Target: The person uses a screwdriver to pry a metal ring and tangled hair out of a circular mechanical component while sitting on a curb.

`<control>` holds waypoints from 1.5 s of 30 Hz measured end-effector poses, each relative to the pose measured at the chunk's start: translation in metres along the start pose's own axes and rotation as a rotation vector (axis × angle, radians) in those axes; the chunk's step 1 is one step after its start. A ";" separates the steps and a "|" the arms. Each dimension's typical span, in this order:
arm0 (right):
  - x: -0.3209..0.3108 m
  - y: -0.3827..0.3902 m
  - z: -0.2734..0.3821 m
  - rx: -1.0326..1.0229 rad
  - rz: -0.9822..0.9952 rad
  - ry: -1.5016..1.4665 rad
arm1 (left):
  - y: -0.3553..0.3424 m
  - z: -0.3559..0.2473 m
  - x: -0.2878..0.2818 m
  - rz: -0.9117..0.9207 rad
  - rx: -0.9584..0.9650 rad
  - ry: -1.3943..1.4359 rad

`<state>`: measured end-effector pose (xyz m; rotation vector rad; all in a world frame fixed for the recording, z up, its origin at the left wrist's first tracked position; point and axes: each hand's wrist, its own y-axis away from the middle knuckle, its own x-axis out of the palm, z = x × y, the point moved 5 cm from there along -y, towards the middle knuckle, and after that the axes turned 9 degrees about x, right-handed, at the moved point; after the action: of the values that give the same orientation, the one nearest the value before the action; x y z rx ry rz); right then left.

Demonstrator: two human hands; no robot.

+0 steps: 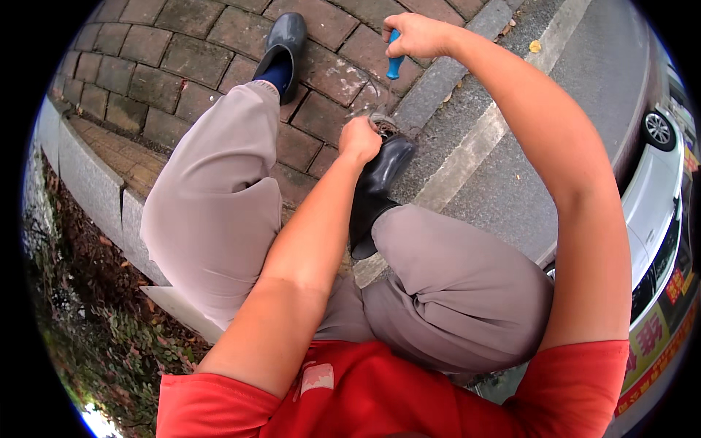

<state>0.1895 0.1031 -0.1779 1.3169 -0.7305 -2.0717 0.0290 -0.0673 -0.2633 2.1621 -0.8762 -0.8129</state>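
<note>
My right hand (420, 36) is raised above the brick paving, with its fingers closed round a tool with a blue handle (394, 57). The handle points down, and what is at its lower tip is too thin to make out. Lower and further left, my left hand (359, 140) is closed beside the toe of my right shoe (398, 157). Against its fingers is a small, round, greyish thing with thin wire-like loops (383, 125). Its kind is unclear, and the hand hides part of it.
My left shoe (287, 40) stands on the brick paving (175, 62). A stone kerb (431, 91) divides the bricks from the asphalt road (526, 175), which has a pale painted line (467, 153). A white car (650, 212) is at the right. Low plants (109, 343) grow behind a stone edging (91, 175).
</note>
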 end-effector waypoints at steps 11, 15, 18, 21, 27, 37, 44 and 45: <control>0.042 -0.037 0.047 -0.109 0.047 0.116 | -0.004 0.000 -0.003 0.002 0.017 -0.049; 0.061 -0.042 0.100 -0.147 0.204 0.326 | -0.010 0.009 -0.004 0.043 0.023 -0.057; 0.090 -0.073 0.110 -0.197 0.224 0.341 | -0.006 0.005 -0.007 0.003 0.016 -0.036; 0.118 -0.088 0.085 0.004 0.522 0.328 | 0.005 -0.002 -0.008 -0.034 -0.094 -0.084; 0.148 -0.108 0.024 0.222 0.405 -0.112 | 0.006 -0.002 -0.012 -0.163 0.028 -0.124; 0.108 -0.038 -0.050 0.352 -0.019 -0.583 | -0.005 0.002 -0.024 0.010 0.160 -0.140; 0.124 -0.004 -0.081 0.521 -0.076 -1.040 | 0.001 0.007 -0.021 -0.093 0.311 -0.213; 0.134 -0.008 -0.079 0.516 -0.107 -1.194 | 0.003 0.008 -0.021 -0.116 0.316 -0.207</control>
<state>0.2134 0.0024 -0.2938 0.1435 -1.7823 -2.7785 0.0094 -0.0556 -0.2597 2.4531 -1.0497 -1.0280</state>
